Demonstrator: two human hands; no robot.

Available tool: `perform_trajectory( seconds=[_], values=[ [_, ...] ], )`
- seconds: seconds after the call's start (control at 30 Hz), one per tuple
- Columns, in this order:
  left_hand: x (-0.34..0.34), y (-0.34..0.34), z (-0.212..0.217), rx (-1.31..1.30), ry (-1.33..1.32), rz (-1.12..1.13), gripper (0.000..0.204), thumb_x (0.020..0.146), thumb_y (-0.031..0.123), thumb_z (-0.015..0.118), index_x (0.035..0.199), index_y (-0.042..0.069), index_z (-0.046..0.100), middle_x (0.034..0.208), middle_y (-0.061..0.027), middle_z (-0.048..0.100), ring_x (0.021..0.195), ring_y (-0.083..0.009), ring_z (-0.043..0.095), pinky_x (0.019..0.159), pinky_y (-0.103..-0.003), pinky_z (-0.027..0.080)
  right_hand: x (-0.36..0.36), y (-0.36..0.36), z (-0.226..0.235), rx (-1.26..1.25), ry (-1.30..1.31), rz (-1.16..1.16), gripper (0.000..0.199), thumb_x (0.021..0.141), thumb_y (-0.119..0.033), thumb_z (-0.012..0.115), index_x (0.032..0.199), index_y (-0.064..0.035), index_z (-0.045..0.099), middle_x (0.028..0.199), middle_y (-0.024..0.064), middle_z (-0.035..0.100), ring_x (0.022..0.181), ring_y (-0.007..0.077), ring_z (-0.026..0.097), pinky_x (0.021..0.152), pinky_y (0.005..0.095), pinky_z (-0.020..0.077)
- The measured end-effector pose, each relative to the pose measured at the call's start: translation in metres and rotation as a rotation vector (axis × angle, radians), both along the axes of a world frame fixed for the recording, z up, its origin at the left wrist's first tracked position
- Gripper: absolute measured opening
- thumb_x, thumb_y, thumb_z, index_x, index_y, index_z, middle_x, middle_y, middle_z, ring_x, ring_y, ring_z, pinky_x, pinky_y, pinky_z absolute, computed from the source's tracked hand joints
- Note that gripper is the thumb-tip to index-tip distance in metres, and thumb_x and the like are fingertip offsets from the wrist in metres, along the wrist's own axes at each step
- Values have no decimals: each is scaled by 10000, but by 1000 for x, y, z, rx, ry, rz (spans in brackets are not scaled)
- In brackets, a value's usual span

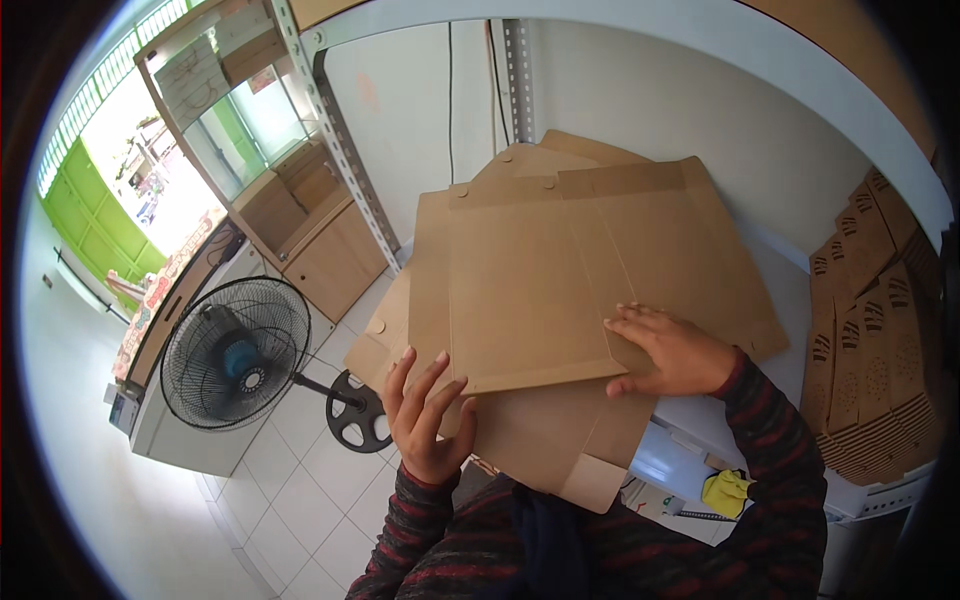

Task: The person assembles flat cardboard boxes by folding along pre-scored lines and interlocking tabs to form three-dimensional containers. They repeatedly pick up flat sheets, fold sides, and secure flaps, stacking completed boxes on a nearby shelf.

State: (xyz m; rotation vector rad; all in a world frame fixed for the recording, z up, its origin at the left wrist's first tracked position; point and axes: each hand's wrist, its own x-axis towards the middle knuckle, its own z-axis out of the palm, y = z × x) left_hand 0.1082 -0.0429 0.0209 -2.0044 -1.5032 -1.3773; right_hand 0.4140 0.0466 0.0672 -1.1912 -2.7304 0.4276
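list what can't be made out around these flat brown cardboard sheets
All in the head view:
Lower flat brown cardboard sheets: mostly covered by the top sheet.
Right bare hand: palm hidden behind its own back.
Stacked brown cardboard pieces: right side fades into the dark lens rim.

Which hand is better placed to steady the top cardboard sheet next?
Probably the right hand: its fingers lie spread over the top cardboard sheet. The left hand is at the near left corner, fingers raised.

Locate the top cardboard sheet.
In the head view, the top cardboard sheet lies right of centre, atop other sheets, under the right hand and beside the left hand.
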Motion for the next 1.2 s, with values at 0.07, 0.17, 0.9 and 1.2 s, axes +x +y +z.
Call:
perform_trajectory(
  seconds=[0.07, 0.17, 0.9, 1.2],
  values=[
    [-8, -5, 1, -93, 28, 11, 371, 617, 40, 717, 983, 67, 670, 1239, -131, 622, 1307, -400, 442, 1054, -505, 360, 0, -1, 12, -19, -108, 77, 851, 787, -575, 679, 1336, 41, 467, 1410, 303, 411, 1327, 423, 394, 1120, 443, 313],
    [-15, -9, 2, -180, 45, 6, 439, 630, 37, 745, 1057, 66, 645, 1291, -135, 584, 1324, -380, 429, 1070, -498, 348, 18, 10, 2, -42, -30, 169, 791, 771, -428, 752, 1353, 16, 452, 1457, 281, 362, 1357, 400, 362, 1128, 426, 306],
    [-27, -29, -29, -251, -491, -20, 550, 755, -58, 668, 1276, -24, 493, 1228, -169, 612, 1194, -271, 566, 1000, -352, 421, 14, 47, -41, 91, 514, -73, 405, 687, -188, 814, 1020, -39, 637, 1032, 114, 618, 1009, 311, 587, 891, 383, 471],
    [-1, -65, -15, -275, -388, -46, 482, 748, -63, 667, 1212, 8, 553, 1232, -145, 605, 1259, -325, 507, 1045, -413, 389, 39, 32, -24, -212, 496, -191, 547, 706, -208, 835, 1175, -26, 621, 1255, 105, 601, 1181, 243, 549, 1014, 359, 414]
  ],
)
